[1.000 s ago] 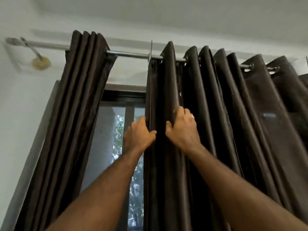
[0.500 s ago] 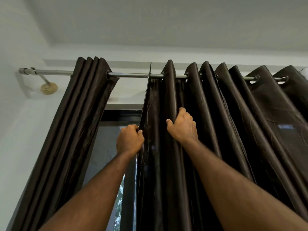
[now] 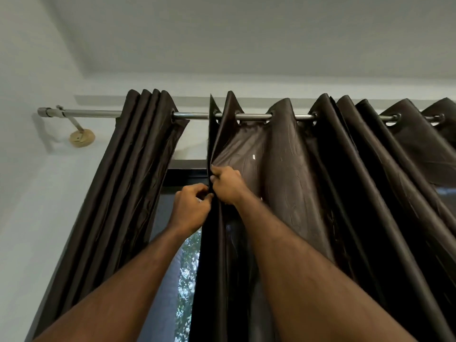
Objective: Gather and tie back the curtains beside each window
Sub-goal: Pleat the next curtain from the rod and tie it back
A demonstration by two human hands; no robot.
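Note:
Two dark brown eyelet curtains hang from a metal rod (image 3: 192,116). The left curtain (image 3: 123,193) is bunched into tight folds beside the wall. The right curtain (image 3: 308,183) spreads to the right, its first panel stretched flat. My left hand (image 3: 190,208) pinches the right curtain's leading edge from the window side. My right hand (image 3: 227,185) grips the same edge just above, fingers curled round the fabric. Both hands sit close together, well below the rod.
The rod ends at a round wall bracket (image 3: 82,137) on the left wall. Between the curtains a dark-framed window (image 3: 170,243) shows foliage outside. The ceiling fills the upper part of the view.
My right hand left the second fold and moved left to the leading edge beside my left hand. The curtain's first folds have pulled out flat. The view tilted upward.

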